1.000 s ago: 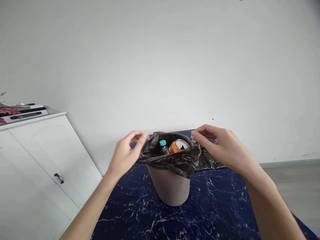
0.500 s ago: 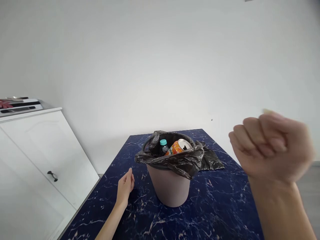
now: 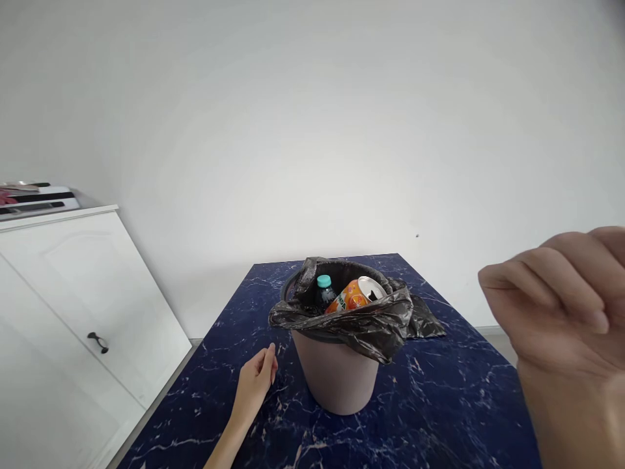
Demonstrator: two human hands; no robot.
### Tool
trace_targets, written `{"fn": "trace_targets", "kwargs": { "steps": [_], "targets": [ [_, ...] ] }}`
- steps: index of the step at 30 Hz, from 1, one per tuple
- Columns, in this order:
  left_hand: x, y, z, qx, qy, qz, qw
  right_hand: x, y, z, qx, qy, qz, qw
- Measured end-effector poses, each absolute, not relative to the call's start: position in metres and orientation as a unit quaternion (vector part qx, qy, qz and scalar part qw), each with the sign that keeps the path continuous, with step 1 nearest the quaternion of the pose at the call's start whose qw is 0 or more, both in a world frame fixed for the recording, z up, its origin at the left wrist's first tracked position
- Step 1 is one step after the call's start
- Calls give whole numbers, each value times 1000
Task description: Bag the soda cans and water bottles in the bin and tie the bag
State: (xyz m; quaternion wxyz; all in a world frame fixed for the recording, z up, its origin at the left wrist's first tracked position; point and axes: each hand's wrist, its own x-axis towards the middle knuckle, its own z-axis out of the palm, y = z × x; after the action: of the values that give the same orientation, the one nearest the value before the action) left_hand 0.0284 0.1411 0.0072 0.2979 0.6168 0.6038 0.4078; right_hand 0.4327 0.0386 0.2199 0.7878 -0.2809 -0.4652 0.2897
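A grey-pink trash bin (image 3: 338, 378) stands upright on the table. Its black plastic bag (image 3: 371, 326) is folded over the rim, with loose plastic trailing to the right. Inside lie an orange drink can (image 3: 355, 296), tilted with its opened top showing, and a dark bottle with a turquoise cap (image 3: 324, 281). My left hand (image 3: 258, 372) rests by the table surface just left of the bin, fingers curled together, apart from it. Raised at the right edge and partly cut off, my right hand (image 3: 566, 293) is closed in a loose fist with nothing visible in it.
The dark blue marble-patterned table (image 3: 439, 404) reaches back to a pale wall (image 3: 312, 130). A white cabinet (image 3: 97, 280) with a black handle is on the left, carrying a white and black object (image 3: 43, 198) on top.
My right hand has moved right, partly out of view. My left hand appears slightly further right and lower, as does the bin, while the view has shifted a little.
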Motion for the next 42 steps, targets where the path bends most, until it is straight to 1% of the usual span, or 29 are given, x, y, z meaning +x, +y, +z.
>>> {"fn": "trace_targets", "kwargs": {
  "steps": [3, 6, 11, 14, 19, 25, 28, 30, 36, 38, 42],
  "targets": [
    [29, 139, 8, 621, 601, 404, 300, 415, 33, 229, -253, -412, 320, 815],
    [30, 138, 7, 620, 600, 403, 304, 416, 29, 230, -249, -421, 342, 802],
    [30, 139, 4, 617, 601, 407, 302, 412, 31, 230, -252, -393, 353, 811],
    [29, 140, 2, 618, 601, 410, 298, 407, 38, 228, -269, -417, 357, 791],
    [29, 140, 2, 621, 601, 408, 296, 402, 48, 221, -353, -509, 335, 710],
    [28, 142, 7, 620, 602, 411, 289, 398, 63, 210, -538, -604, 196, 555],
    [28, 142, 7, 616, 603, 418, 286, 399, 74, 205, -589, -598, 134, 528],
    [28, 141, 5, 615, 603, 421, 284, 401, 81, 201, -608, -592, 126, 514],
    [31, 135, 0, 621, 599, 427, 271, 411, 95, 189, -612, -640, 140, 443],
    [31, 133, 1, 621, 599, 427, 271, 413, 97, 187, -614, -642, 186, 419],
    [32, 131, 4, 621, 600, 426, 271, 411, 91, 193, -611, -612, 333, 375]
  ]
}}
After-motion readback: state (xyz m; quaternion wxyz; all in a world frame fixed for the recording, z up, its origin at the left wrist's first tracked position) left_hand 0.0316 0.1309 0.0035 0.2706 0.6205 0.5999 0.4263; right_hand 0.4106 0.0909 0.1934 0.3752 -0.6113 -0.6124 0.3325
